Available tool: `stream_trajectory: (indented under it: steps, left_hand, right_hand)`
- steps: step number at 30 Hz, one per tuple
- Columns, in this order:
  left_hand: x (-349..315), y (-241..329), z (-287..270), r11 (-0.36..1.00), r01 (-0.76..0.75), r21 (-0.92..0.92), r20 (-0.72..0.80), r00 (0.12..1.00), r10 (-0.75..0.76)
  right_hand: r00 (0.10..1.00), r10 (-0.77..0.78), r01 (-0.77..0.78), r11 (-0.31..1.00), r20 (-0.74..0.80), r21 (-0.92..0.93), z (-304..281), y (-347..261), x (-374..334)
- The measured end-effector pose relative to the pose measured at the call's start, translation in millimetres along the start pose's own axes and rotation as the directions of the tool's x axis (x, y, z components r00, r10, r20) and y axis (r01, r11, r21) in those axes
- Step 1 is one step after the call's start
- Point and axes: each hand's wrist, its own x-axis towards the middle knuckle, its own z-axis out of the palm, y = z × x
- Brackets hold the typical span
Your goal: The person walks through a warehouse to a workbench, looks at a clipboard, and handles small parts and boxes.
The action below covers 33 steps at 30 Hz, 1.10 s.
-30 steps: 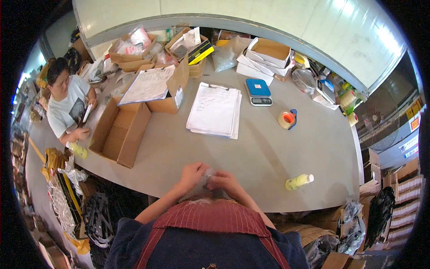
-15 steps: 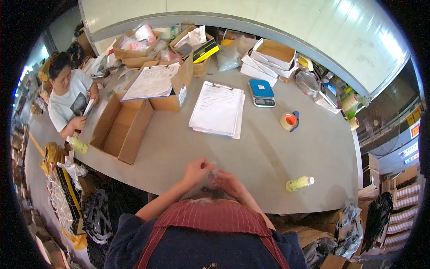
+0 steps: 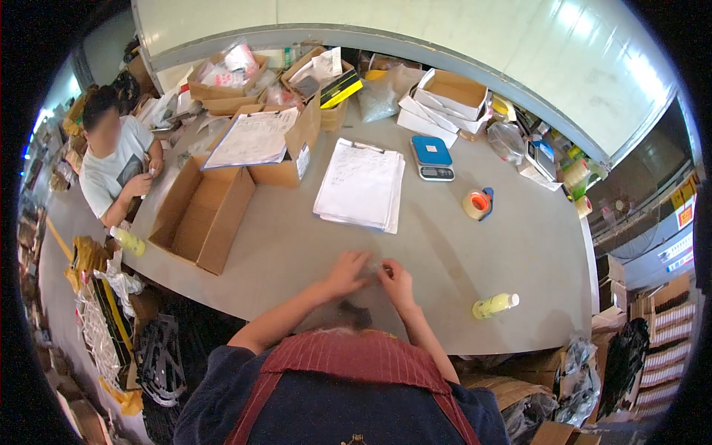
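Note:
My left hand is over the near middle of the table, its fingers stretched toward the right and the thumb apart from them. Close beside it, my right hand is closed, with thumb and fingertips pinched together. A small, clear, whitish thing shows between the hands at the right fingertips; it is too small and faint to name. Beyond the hands lies a clipboard with a stack of white papers. To their right, a yellow-green bottle with a white cap lies on its side.
A blue-topped scale and a tape roll on a blue dispenser sit on the grey table. An open cardboard box stands left, near another clipboard. A person works at the far left; boxes and bags line the back.
Both hands have moved slightly farther from my body and to the right. The left fingers have gone from bunched to stretched out. At the far left, the person's held white item has shifted lower.

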Motion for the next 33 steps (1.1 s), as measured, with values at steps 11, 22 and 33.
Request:
stream_trajectory:
  steps: [11, 22, 33]
  left_hand:
    - [2, -12, 16, 0.998, 0.01, -0.064, -0.07, 0.997, -0.014]
    - [3, -7, 16, 0.999, -0.018, -0.035, -0.177, 0.984, 0.012]
    - [1, 16, 0, 0.996, 0.043, -0.073, -0.321, 0.945, -0.064]
  right_hand:
    - [0.985, -0.174, 0.172, 0.979, -0.012, -0.112, -2, -61, 2]
    - [0.906, -0.403, 0.374, 0.906, -0.13, -0.2, -11, -74, -1]
    - [0.902, 0.398, -0.367, 0.496, 0.169, 0.787, -29, -64, -17]
